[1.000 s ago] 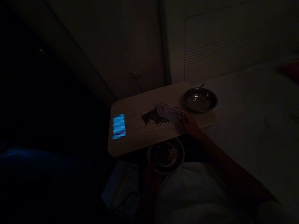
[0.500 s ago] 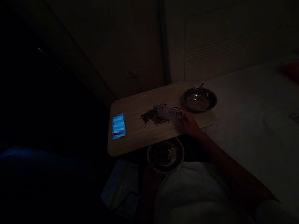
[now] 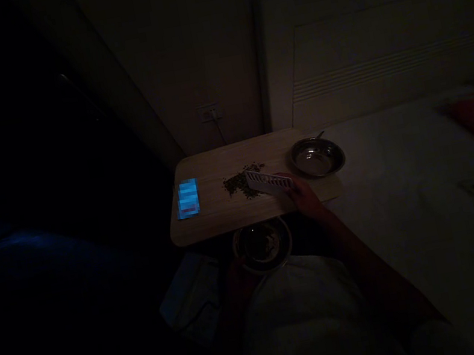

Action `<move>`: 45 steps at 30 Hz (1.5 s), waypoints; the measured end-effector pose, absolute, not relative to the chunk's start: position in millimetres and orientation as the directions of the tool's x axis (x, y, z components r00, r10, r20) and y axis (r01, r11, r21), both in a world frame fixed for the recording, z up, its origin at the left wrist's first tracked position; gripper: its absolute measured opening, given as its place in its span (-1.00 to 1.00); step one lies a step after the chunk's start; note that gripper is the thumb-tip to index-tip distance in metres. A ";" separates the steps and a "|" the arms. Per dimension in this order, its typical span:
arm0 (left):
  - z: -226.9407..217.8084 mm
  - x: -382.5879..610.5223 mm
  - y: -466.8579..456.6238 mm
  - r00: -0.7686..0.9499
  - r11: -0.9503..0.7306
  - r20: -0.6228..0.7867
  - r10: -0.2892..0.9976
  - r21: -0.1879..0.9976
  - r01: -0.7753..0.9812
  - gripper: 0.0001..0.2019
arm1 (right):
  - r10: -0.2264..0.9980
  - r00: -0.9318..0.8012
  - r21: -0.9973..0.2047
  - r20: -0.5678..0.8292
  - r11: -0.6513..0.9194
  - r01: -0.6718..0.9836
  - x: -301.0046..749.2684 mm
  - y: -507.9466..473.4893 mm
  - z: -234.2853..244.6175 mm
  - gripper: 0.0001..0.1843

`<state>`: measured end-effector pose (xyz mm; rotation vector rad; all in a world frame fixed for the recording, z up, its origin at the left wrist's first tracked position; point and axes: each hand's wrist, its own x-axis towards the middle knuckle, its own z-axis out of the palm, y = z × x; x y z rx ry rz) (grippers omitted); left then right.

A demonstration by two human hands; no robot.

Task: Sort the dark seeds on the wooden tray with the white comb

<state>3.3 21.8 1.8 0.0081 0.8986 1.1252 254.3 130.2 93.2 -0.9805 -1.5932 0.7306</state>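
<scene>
My right hand (image 3: 305, 197) is closed round one end of a pale flat strip with a row of slots (image 3: 267, 181); I cannot tell its exact kind. The strip's far end reaches over a scattered pile of small dark bits (image 3: 238, 184), like dried leaves or seeds, on a light wooden table (image 3: 213, 224). Below the front edge, my left hand (image 3: 240, 278) grips the left rim of a metal bowl (image 3: 290, 247). Dark matter lies inside this bowl; the low light hides detail and most of the left fingers.
A second metal bowl (image 3: 318, 157) stands at the table's right end, a thin handle behind it. A lit, blurred phone-like screen (image 3: 188, 198) lies at the left. A white bed (image 3: 398, 204) adjoins on the right. A plugged-in cord (image 3: 219, 128) hangs behind the table.
My right hand has moved slightly, and the slotted strip's far end has shifted a little left and down over the pile. The left hand and its bowl stay in place.
</scene>
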 end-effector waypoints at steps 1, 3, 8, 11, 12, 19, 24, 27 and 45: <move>3.9 4.5 21.9 0.125 0.466 -0.621 0.774 0.423 -0.777 -0.75 | 0.881 -0.083 -0.853 0.466 0.472 0.222 254.5 130.7 93.2 -0.57; 8.7 7.1 22.3 0.120 0.460 -0.637 0.762 0.402 -0.791 -0.74 | 0.886 -0.089 -0.857 0.455 0.463 0.228 255.0 131.9 92.5 -0.56; 22.2 11.4 23.1 0.124 0.491 -0.701 0.702 0.351 -0.797 -0.68 | 0.893 -0.135 -0.860 0.429 0.450 0.242 257.8 130.8 91.6 -0.56; 25.9 12.2 22.6 0.098 0.481 -0.718 0.689 0.352 -0.803 -0.62 | 0.893 -0.137 -0.857 0.428 0.449 0.251 259.8 128.2 92.0 -0.55; 25.9 12.3 22.4 0.087 0.470 -0.712 0.696 0.361 -0.806 -0.59 | 0.895 -0.141 -0.859 0.423 0.445 0.251 260.3 127.5 92.0 -0.55; 17.3 9.8 21.5 0.145 0.497 -0.686 0.713 0.349 -0.794 -0.60 | 0.905 -0.145 -0.873 0.400 0.424 0.239 261.7 124.5 91.5 -0.55; 7.7 5.0 22.0 0.041 0.470 -0.712 0.701 0.418 -0.778 -0.67 | 0.915 -0.159 -0.893 0.371 0.399 0.210 262.7 121.3 92.3 -0.56; 6.4 4.5 23.1 0.050 0.486 -0.721 0.691 0.414 -0.770 -0.62 | 0.917 -0.142 -0.892 0.372 0.396 0.217 265.0 119.7 91.5 -0.56; 10.8 4.7 21.3 0.128 0.502 -0.684 0.718 0.382 -0.776 -0.70 | 0.920 -0.101 -0.902 0.378 0.391 0.181 273.9 116.4 87.0 -0.56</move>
